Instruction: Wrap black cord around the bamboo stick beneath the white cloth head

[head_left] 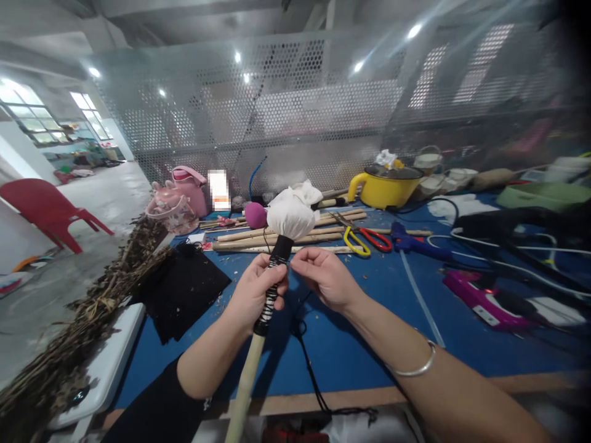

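Note:
My left hand [263, 286] is wrapped around a wooden stick [248, 375], held upright with a slight tilt. A rounded head of gathered white cloth [290, 215] tops the stick. Below the cloth, a black binding [269, 301] with pale gaps winds around the shaft. Close to the right of this binding, my right hand [325, 277] is pinched, thumb against fingers. A thin black cord [305, 351] runs from beneath that hand down over the table's front edge; its end between the fingertips is hard to see.
On the blue table [369, 326] lie several wooden sticks [295, 237], scissors [362, 240], a blue glue gun [418, 243] and a black cloth [184, 289]. A yellow pot [390, 184] stands behind. Dried stems [92, 314] line the left edge; a magenta power strip [482, 301] and cables lie right.

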Demonstrator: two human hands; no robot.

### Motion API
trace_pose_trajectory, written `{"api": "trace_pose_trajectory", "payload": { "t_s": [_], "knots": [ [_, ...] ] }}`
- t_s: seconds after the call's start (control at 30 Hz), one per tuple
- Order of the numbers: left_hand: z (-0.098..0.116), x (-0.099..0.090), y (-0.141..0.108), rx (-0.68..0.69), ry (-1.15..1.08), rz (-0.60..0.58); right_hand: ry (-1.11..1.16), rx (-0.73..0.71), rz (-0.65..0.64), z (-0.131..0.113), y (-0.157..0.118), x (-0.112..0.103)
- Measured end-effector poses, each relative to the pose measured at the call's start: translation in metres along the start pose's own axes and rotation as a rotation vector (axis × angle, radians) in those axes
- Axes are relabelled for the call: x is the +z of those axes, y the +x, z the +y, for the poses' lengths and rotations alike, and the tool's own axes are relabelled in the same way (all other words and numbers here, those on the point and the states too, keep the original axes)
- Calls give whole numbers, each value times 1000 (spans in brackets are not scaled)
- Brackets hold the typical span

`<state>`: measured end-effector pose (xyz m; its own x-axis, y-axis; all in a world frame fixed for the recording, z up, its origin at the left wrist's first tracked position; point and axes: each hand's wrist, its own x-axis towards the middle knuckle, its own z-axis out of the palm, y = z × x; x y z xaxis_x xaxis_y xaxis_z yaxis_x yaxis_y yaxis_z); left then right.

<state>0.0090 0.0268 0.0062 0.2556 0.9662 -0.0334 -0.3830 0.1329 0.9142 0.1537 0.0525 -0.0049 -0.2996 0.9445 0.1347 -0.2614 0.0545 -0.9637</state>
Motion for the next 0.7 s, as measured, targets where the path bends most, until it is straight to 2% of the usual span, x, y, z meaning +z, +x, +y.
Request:
{"api": "trace_pose_trajectory", "payload": {
  "t_s": [0.23,0.37,0.43,0.5,0.6,0.67,0.7],
  "knots": [
    [-6,-3,2,-72,-118,-20,123,41,-11,4,5,0],
    [-12,-5,3,-271,-34,-140,161,136,-133,1,5,-4],
    [-14,-4,3,-327,46,-133,151,159,-139,3,6,-6],
    [-17,-1,2,-201,171,11,130,143,-89,6,7,-7],
    [-22,1,0,168,481,263,84,137,-46,14,9,-6],
    [-25,0,-1,323,663,314,56,147,-54,16,10,-3],
    [-27,0,-1,352,715,315,45,149,-61,16,10,-2]
  ]
}}
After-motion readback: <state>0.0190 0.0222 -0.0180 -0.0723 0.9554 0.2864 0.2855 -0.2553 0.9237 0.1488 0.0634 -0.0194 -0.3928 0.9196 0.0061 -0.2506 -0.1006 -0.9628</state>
